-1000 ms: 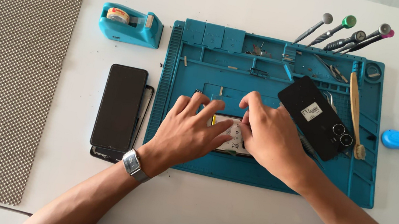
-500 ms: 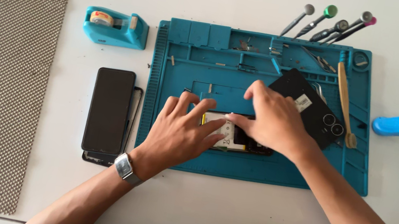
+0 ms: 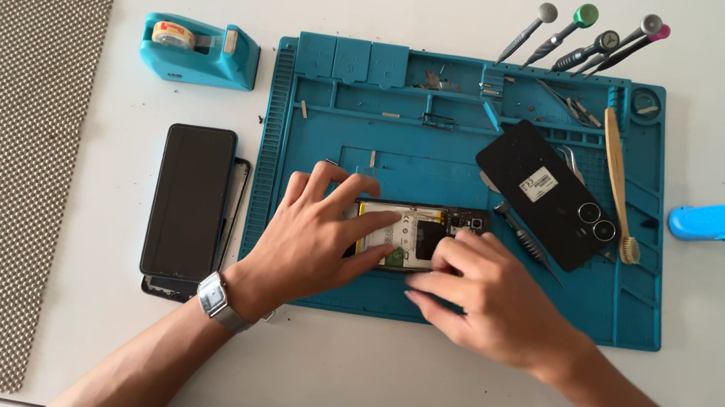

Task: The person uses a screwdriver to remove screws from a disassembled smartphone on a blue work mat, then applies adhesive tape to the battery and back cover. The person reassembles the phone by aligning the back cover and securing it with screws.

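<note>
**Both hands on the opened phone, mid-mat**

The opened phone is lying flat in the lower middle of the teal work mat, and you're covering both its ends. Your left hand is lying spread across its left end, fingers splayed wide, pressing down rather than gripping. Your right hand is coming in from the lower right, fingers curled narrow, fingertips touching the phone's right end; cannot tell if they're pinching anything.

The mat's top compartments are holding small screws and metal bits. The black back cover is lying tilted on the mat just up-right of your right hand, tweezers beside it, and a brush is lying along the right side.

Off the mat: a dark screen panel is sitting just left of your left wrist, a tape dispenser above it. Screwdrivers are fanning past the mat's top edge. The bench is showing open room along the mat's near edge.
</note>
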